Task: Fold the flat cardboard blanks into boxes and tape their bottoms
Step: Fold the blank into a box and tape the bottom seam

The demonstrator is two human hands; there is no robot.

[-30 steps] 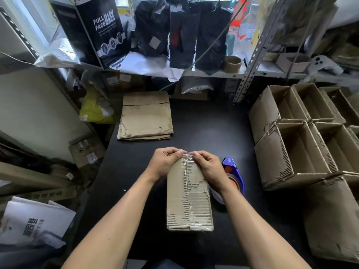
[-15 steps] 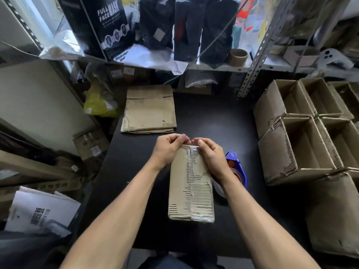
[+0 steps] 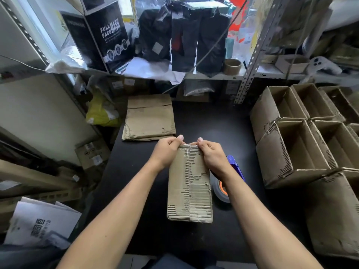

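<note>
Both hands, left hand (image 3: pixel 165 152) and right hand (image 3: pixel 212 155), grip the box (image 3: pixel 189 188) at its far edge; right forearm half-hides the tape dispenser (image 3: pixel 231 171).

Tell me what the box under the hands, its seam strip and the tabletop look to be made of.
Box: brown corrugated cardboard, matte and worn; flutes show where the liner has peeled.
Seam strip: apparently clear glossy plastic tape; it glints near the far edge.
Tabletop: smooth black surface with a dull sheen, maybe laminate or painted board; I cannot tell which.
</note>
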